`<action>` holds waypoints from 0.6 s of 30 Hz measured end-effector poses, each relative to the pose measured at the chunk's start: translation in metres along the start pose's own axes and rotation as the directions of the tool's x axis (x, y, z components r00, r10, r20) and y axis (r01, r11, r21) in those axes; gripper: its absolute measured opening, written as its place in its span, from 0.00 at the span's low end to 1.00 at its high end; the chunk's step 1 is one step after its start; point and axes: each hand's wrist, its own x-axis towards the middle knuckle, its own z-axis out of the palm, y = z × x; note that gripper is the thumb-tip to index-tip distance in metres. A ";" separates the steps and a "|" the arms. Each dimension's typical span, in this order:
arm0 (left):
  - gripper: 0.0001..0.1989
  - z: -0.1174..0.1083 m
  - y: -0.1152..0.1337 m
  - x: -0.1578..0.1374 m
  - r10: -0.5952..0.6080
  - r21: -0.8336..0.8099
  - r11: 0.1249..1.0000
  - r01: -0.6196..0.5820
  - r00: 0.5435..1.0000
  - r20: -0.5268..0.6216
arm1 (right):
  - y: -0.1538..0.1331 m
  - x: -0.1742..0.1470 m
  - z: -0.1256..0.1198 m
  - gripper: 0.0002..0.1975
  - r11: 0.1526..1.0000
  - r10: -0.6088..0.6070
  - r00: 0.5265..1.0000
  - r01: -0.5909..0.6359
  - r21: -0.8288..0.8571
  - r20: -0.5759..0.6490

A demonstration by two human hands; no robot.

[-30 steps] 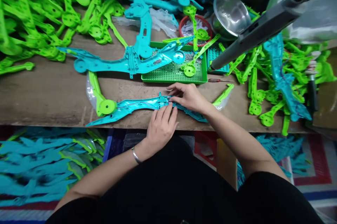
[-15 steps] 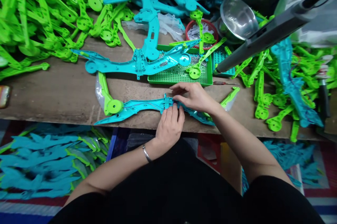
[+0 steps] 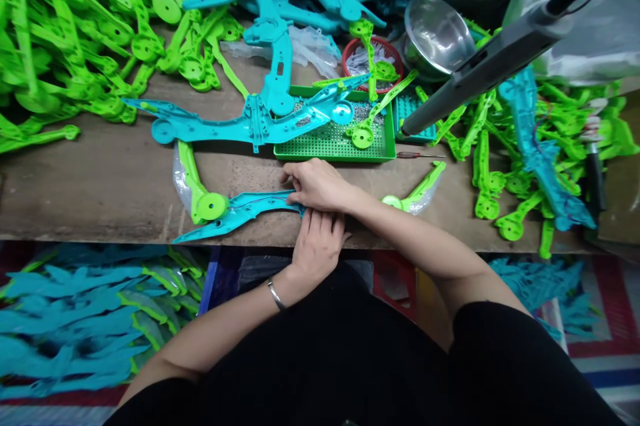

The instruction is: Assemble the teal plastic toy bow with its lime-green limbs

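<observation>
Teal bow frame (image 3: 240,209) flat at near edge of counter (image 3: 100,179), just below green tray (image 3: 333,139). Right hand (image 3: 313,185) pinches frame's middle, fingers clenched on it. Left hand (image 3: 317,243) under frame's edge, grip unclear. Advice: keep frame pressed flat, seat red wire (image 3: 255,198) in groove before shifting grip.

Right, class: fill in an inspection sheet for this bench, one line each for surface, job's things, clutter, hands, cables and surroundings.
Surface: worn wooden bench.
Job's things: blue plastic part at the front edge, green wheel piece at its left end.
Clutter: green tray, steel bowl, red basket, piles of green parts.
Hands: left hand and right hand both pressing on the blue part.
Cables: thin wire along the blue part.
Surroundings: blue parts stacked below the bench.
</observation>
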 end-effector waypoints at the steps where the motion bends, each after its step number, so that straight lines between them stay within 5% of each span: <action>1: 0.20 0.000 0.000 0.000 -0.004 -0.005 1.000 0.004 1.000 -0.001 | 0.000 -0.001 0.000 0.15 1.000 -0.005 1.000 0.005 -0.005 -0.005; 5: 0.19 -0.002 0.000 0.002 -0.016 -0.029 0.999 0.016 1.000 -0.002 | 0.000 -0.005 -0.004 0.12 0.994 -0.109 0.994 0.109 0.004 -0.015; 9: 0.21 -0.002 -0.003 0.003 0.001 0.016 1.000 0.000 1.000 -0.025 | 0.000 0.009 -0.017 0.11 0.953 -0.271 0.936 0.229 -0.196 -0.225; 14: 0.25 0.001 -0.008 0.001 0.003 -0.053 0.999 -0.004 1.000 -0.025 | 0.006 0.041 -0.032 0.19 0.882 -0.190 0.932 0.024 -0.470 -0.309; 18: 0.24 0.002 -0.010 0.002 0.010 -0.078 0.997 -0.014 0.999 -0.045 | 0.008 0.056 -0.040 0.19 0.882 -0.208 0.915 0.023 -0.470 -0.345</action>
